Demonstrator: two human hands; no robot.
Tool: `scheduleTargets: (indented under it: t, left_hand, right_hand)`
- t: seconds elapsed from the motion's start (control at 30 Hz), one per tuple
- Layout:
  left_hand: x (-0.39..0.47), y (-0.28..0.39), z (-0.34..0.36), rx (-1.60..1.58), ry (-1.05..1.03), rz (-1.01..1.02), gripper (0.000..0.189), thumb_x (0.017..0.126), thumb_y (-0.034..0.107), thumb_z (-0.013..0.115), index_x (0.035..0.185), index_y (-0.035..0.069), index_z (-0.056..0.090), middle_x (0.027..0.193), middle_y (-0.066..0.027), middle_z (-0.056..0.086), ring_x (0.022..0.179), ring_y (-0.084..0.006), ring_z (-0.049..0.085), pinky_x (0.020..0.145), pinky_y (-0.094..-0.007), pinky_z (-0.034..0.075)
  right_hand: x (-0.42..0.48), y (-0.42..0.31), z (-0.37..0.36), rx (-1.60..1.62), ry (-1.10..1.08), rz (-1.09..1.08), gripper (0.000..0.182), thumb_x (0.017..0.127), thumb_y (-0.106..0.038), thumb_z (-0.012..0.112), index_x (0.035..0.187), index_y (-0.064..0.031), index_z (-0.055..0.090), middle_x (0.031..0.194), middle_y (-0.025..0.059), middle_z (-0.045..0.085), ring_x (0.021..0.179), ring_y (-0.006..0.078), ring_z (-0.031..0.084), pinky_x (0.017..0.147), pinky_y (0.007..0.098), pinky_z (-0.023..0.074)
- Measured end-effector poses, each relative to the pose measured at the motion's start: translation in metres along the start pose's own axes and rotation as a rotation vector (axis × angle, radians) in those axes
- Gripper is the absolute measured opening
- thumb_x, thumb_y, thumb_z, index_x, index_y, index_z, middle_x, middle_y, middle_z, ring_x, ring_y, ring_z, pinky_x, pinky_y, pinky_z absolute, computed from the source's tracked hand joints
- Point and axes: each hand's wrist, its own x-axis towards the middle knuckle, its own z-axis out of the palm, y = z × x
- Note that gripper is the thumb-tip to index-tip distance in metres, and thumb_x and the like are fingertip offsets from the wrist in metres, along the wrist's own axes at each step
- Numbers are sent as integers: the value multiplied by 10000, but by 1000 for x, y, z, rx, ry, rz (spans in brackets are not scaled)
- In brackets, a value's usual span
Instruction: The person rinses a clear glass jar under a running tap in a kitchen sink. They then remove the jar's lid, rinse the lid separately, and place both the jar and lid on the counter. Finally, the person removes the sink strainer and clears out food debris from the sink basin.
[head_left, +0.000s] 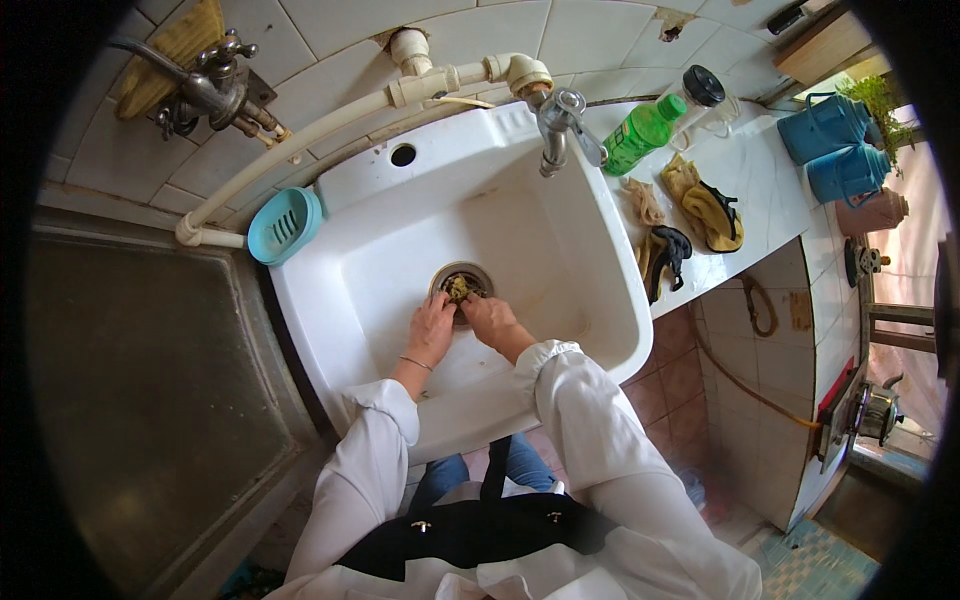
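Note:
My left hand (430, 327) and my right hand (489, 321) meet over the drain (484, 280) of a white ceramic sink (390, 285). Between my bent fingers is a small yellowish-green clump of wet scraps (456, 286), which the fingertips of both hands pinch from either side. Darker bits lie around it inside the metal drain ring. My fingers partly hide the near side of the drain. A thin bangle circles my left wrist.
A metal tap (556, 135) juts over the sink's back right. On the right counter (757, 180) are a green plastic bottle (641, 139), a clear lidded jar (699, 94) and mustard-and-black gloves (705, 210). A turquoise soap dish (285, 225) sits at the left rim.

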Motion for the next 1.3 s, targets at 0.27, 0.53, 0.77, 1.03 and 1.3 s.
scheduleTargets:
  t: [0.27,0.53,0.77,1.03,1.3]
  left_hand:
    - [-6,8,-23,-210,144,-205,764,603,77,784,1243,45,369,1210,-148,442,1137,-336,431,959,-408,391]
    - [-12,36,-65,-439,20,-387,929,583,322,835,1323,86,327,1228,-131,511,1153,-328,443,933,-515,348]
    - [-32,49,-86,-590,106,-56,869,590,271,839,1298,92,367,1201,-126,553,1102,-300,514,920,-427,406]
    - [-53,85,-153,-689,186,99,759,613,128,832,1226,59,389,1152,-139,565,1071,-272,552,899,-363,454]
    - [-83,113,-183,-701,354,123,770,630,128,814,1234,67,341,1106,-151,585,1037,-274,576,856,-349,485]
  right_hand:
    - [-6,-8,-14,176,344,32,122,767,-33,527,871,-59,586,917,127,613,807,310,630,713,394,516]
    - [-67,-37,-79,294,492,88,108,752,-34,541,851,-51,579,915,123,604,855,321,602,745,397,504]
    - [-132,-73,-100,304,723,58,116,721,-35,578,832,-49,546,834,104,574,791,317,566,684,410,486]
    - [-173,-98,-133,302,855,-47,141,701,-28,613,815,-54,536,838,96,567,761,313,547,674,411,471]
    - [-218,-128,-181,303,835,-18,191,781,-25,579,966,-57,610,1016,107,630,854,312,615,710,377,504]
